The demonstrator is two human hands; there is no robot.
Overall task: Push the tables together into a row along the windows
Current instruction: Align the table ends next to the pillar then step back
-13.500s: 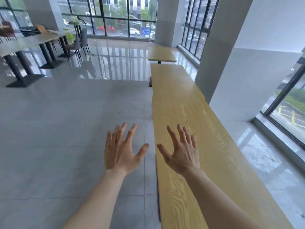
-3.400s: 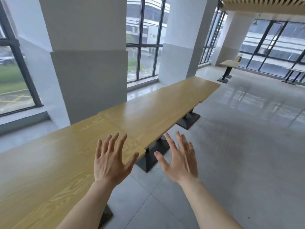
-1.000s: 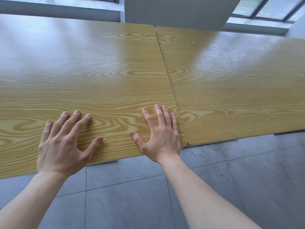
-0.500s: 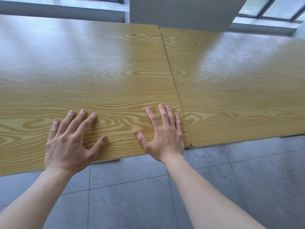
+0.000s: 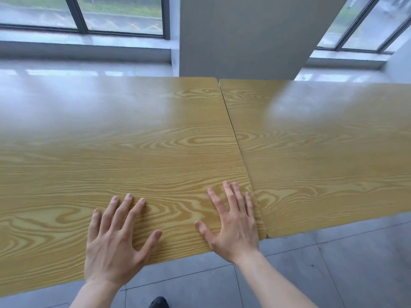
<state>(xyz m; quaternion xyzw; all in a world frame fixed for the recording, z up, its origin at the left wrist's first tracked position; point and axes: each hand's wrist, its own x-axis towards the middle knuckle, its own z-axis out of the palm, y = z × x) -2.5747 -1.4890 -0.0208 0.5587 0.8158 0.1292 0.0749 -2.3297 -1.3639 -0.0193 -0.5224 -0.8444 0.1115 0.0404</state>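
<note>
Both hands, left hand (image 5: 113, 243) and right hand (image 5: 233, 223), lie spread flat on the left table (image 5: 133, 141), which butts the right table (image 5: 322, 152) by the windows (image 5: 120, 14). Risk: an uneven push skews the seam, near edges misalign.

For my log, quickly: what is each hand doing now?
Left hand: open, flat on the left table.
Right hand: open, flat on it, holding nothing.

Two tables (image 5: 133, 141) (image 5: 322, 152), two hands (image 5: 113, 245) (image 5: 233, 227), two windows (image 5: 89, 14) (image 5: 364, 23), one pillar (image 5: 249, 34).
</note>
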